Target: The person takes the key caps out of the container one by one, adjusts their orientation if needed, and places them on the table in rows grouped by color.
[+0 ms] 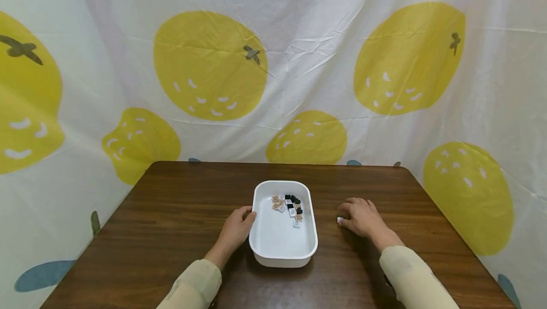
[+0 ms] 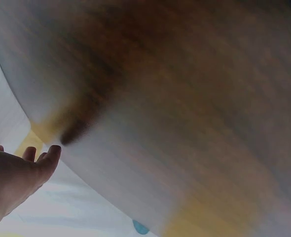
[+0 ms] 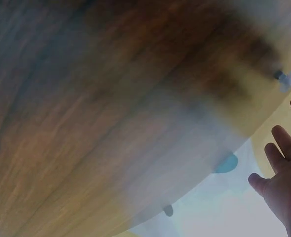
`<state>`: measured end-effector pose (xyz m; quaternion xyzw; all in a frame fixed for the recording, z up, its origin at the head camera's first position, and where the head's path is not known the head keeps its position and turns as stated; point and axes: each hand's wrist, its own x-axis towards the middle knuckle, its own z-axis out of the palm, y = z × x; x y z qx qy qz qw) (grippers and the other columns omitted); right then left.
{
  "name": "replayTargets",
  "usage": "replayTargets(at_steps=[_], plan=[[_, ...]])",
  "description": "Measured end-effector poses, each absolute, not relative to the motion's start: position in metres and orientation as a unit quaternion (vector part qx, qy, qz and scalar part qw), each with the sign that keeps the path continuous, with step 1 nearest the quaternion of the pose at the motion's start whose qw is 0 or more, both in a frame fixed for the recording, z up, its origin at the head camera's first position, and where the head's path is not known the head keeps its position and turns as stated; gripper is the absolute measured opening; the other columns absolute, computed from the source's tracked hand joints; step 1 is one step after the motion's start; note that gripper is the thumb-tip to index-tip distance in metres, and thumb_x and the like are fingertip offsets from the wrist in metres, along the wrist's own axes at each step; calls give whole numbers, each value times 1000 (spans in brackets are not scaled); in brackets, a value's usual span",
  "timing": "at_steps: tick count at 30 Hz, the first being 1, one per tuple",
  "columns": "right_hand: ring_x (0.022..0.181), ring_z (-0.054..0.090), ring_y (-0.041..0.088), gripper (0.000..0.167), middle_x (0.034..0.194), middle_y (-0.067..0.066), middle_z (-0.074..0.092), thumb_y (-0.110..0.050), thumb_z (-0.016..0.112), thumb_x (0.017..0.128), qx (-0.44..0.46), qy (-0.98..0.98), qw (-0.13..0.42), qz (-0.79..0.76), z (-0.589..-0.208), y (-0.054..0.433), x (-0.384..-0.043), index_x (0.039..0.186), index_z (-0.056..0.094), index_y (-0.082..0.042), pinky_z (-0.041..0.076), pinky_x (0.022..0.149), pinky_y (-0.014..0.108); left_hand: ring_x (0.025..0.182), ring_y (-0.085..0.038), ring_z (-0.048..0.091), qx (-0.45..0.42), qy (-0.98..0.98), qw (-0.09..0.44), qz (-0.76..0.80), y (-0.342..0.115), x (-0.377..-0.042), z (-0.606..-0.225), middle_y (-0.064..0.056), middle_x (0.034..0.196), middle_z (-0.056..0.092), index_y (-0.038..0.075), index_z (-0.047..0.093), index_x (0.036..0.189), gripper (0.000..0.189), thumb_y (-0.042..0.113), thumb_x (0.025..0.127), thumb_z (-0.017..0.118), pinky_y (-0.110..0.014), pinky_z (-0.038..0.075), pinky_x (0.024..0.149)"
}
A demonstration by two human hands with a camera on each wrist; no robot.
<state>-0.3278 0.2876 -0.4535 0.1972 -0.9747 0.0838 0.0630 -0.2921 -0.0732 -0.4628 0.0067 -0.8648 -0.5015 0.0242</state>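
A deep white rectangular tray (image 1: 279,242) stands on the brown table. My left hand (image 1: 235,226) holds its left side, thumb and forefinger at the rim; the left wrist view shows the other fingers (image 2: 55,150) outside it. In the tray's upper right lie several small square pieces (image 1: 292,212) like keycaps, in black, white and tan. To the right of the tray, my right hand (image 1: 361,216) pinches a small white square piece (image 1: 339,220) between thumb and forefinger, low over the table. The other fingers (image 3: 285,140) are spread in the right wrist view.
The wood-grain table (image 1: 183,233) has a glossy surface that reflects the hands. Behind and beside it hangs a white curtain (image 1: 299,71) printed with yellow lemons.
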Motion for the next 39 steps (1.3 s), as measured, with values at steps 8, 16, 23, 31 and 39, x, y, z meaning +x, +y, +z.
replayTargets(at_steps=[8, 16, 23, 31, 39], plan=[[124, 49, 47, 33, 132, 26, 56, -25, 74, 89, 207, -966, 108, 109, -444, 279, -330, 117, 71, -7, 31, 103, 69, 128, -40, 48, 1, -867, 28, -498, -73, -289, -463, -23, 136, 54, 0, 61, 130, 38, 24, 102, 53, -57, 37, 105], [122, 50, 47, 30, 131, 27, 57, -24, 72, 90, 221, -956, 125, 149, -434, 261, -332, 115, 71, -7, 32, 102, 68, 125, -40, 50, 1, -866, 29, -500, -73, -289, -462, -24, 133, 56, 0, 61, 129, 37, 24, 102, 53, -56, 39, 104], [123, 50, 45, 28, 131, 26, 57, -23, 72, 91, 226, -954, 124, 151, -430, 249, -334, 113, 72, -8, 33, 104, 65, 125, -40, 50, 14, -863, 13, -504, -73, -289, -462, -23, 134, 56, 1, 62, 129, 38, 26, 102, 54, -57, 39, 104], [123, 51, 45, 28, 131, 26, 58, -24, 73, 90, 230, -949, 141, 166, -429, 244, -335, 112, 73, -7, 32, 105, 64, 124, -40, 50, 8, -863, 16, -505, -73, -291, -461, -23, 132, 57, 1, 63, 127, 37, 26, 102, 54, -57, 39, 103], [124, 49, 46, 27, 131, 27, 57, -23, 73, 89, 243, -944, 144, 171, -424, 231, -335, 111, 73, -8, 31, 105, 64, 125, -40, 50, 12, -860, 10, -509, -73, -289, -460, -23, 133, 56, 1, 62, 128, 37, 26, 102, 54, -57, 39, 104]])
